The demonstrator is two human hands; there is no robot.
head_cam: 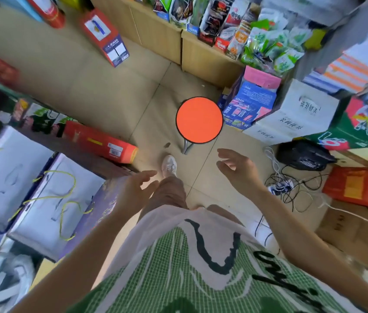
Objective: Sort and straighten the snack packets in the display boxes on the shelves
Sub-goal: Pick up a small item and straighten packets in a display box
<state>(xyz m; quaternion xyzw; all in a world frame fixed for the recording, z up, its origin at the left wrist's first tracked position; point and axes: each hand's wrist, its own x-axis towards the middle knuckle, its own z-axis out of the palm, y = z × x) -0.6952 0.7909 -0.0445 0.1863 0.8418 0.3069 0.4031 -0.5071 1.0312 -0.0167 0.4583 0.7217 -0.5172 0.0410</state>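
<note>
Floor tiles [101,91] fill the middle of the head view, and both my bare arms reach out over them. My left grip [138,186] hangs above my knee, fingers loosely spread and thumb apart, holding nothing. My right grip [238,169] is farther out to the right, palm turned inward, fingers relaxed and parted, also holding nothing. The snack packets [266,41] lie well apart from both, up at the top right. Green ones are heaped and leaning at the right end of the low wooden shelf [160,35]. Darker red and black ones stand crowded in display boxes [221,44] to their left (the print is too blurred to read). Between me and the shelf stands a round orange stool [199,119], with my white shoe [169,164] just below it. Right of the stool are a blue printed box [248,102], white cartons [296,114] and a black device [305,155] trailing tangled cables. On my left lie white bags [49,199] with yellow cord handles, and behind them a long red box [101,143] lies on its side.
</note>
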